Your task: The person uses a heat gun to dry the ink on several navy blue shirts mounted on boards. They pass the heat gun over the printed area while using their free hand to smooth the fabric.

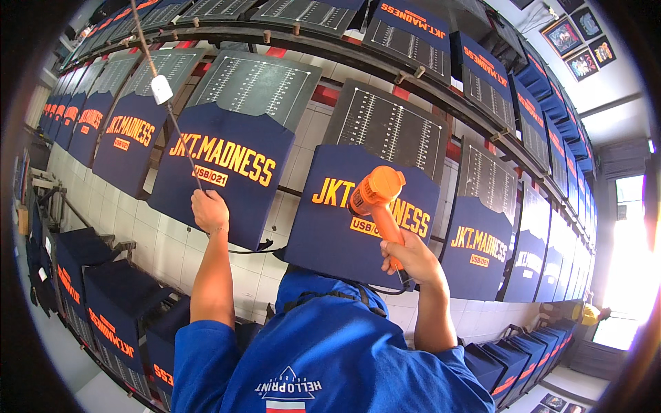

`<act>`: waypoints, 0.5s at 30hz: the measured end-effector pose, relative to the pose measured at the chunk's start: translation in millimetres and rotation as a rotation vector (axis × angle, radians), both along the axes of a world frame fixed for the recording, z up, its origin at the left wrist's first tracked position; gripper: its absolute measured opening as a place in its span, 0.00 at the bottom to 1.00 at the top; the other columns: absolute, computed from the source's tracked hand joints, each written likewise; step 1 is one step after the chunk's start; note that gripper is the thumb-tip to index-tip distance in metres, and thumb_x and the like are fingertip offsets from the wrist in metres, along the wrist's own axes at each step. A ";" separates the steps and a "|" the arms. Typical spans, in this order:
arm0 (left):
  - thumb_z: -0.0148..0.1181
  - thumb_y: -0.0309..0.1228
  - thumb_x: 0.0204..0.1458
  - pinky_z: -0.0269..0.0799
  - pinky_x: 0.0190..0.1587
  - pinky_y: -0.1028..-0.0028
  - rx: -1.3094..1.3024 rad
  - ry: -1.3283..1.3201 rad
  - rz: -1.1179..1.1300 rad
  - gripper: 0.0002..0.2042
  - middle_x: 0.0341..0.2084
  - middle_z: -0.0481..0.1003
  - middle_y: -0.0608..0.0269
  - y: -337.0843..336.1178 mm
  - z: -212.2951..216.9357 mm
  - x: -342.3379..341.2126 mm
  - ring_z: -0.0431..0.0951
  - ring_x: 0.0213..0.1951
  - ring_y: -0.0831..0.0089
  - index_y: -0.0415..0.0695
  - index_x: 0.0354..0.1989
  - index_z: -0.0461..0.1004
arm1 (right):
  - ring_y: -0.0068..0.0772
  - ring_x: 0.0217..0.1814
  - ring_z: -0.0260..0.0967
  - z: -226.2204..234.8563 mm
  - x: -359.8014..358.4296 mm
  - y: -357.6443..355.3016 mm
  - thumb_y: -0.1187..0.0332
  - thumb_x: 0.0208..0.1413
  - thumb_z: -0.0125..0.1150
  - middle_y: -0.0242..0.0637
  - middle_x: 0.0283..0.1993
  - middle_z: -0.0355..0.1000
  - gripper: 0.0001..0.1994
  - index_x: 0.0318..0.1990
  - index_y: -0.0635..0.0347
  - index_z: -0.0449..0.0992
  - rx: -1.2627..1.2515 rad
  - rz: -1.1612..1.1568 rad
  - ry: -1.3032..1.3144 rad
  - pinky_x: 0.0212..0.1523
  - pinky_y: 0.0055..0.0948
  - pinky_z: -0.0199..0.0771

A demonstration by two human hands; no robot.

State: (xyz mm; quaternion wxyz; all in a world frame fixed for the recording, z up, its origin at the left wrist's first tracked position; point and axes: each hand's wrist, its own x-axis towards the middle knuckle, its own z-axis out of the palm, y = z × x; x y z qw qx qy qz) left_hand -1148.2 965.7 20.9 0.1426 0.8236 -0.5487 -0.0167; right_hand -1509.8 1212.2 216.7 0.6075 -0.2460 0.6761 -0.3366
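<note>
My right hand [413, 258] grips the handle of an orange heat gun [375, 193]. Its nozzle points at the orange and yellow print on a navy shirt [337, 234] stretched over a dark printing board straight ahead. My left hand [210, 210] is raised and closed around a thin cord [175, 131], which runs up and to the left. A small white block [162, 89] hangs on that cord. My left hand is in front of the neighbouring navy shirt [220, 179], which carries the same kind of print.
A long curved row of boards with printed navy shirts [482, 248] runs left and right, with a second row [413, 34] above and more [103, 310] at lower left. White tiled floor [165, 248] lies between. The gun's black cable [396, 289] hangs below my right hand. Bright window [630, 275] at right.
</note>
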 end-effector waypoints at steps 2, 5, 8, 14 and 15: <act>0.48 0.39 0.64 0.78 0.43 0.52 -0.018 -0.011 -0.005 0.12 0.40 0.74 0.54 -0.2 -2.5 1.6 0.78 0.45 0.52 0.41 0.39 0.69 | 0.23 0.27 0.75 -0.5 2.9 -4.0 0.65 0.63 0.60 0.33 0.31 0.72 0.13 0.45 0.68 0.70 -0.015 0.005 -0.004 0.26 0.22 0.76; 0.48 0.39 0.64 0.78 0.42 0.53 -0.038 -0.030 -0.006 0.12 0.39 0.74 0.55 -0.5 -6.4 2.6 0.78 0.44 0.53 0.41 0.39 0.69 | 0.23 0.28 0.74 -0.7 6.5 -12.2 0.65 0.63 0.60 0.33 0.31 0.72 0.13 0.45 0.68 0.70 -0.012 0.027 0.003 0.27 0.22 0.76; 0.49 0.39 0.63 0.78 0.40 0.53 -0.044 -0.035 -0.010 0.12 0.38 0.74 0.55 -1.2 -6.4 3.2 0.78 0.43 0.53 0.41 0.39 0.69 | 0.22 0.28 0.73 2.5 11.2 -20.3 0.65 0.63 0.60 0.33 0.31 0.72 0.14 0.46 0.68 0.71 -0.007 0.062 0.019 0.28 0.23 0.76; 0.49 0.39 0.63 0.79 0.40 0.54 -0.035 -0.046 -0.006 0.12 0.37 0.74 0.55 -1.0 -3.8 1.7 0.79 0.43 0.53 0.42 0.38 0.69 | 0.22 0.26 0.71 -0.4 9.5 -36.1 0.64 0.62 0.61 0.34 0.31 0.72 0.14 0.45 0.68 0.71 -0.021 0.049 0.050 0.27 0.23 0.75; 0.49 0.39 0.63 0.79 0.41 0.54 -0.040 -0.049 -0.005 0.12 0.37 0.74 0.55 -1.0 -4.7 2.2 0.79 0.43 0.54 0.42 0.38 0.69 | 0.22 0.27 0.71 -1.8 7.4 -40.3 0.64 0.62 0.61 0.34 0.30 0.72 0.14 0.45 0.68 0.71 -0.016 0.026 0.071 0.27 0.23 0.75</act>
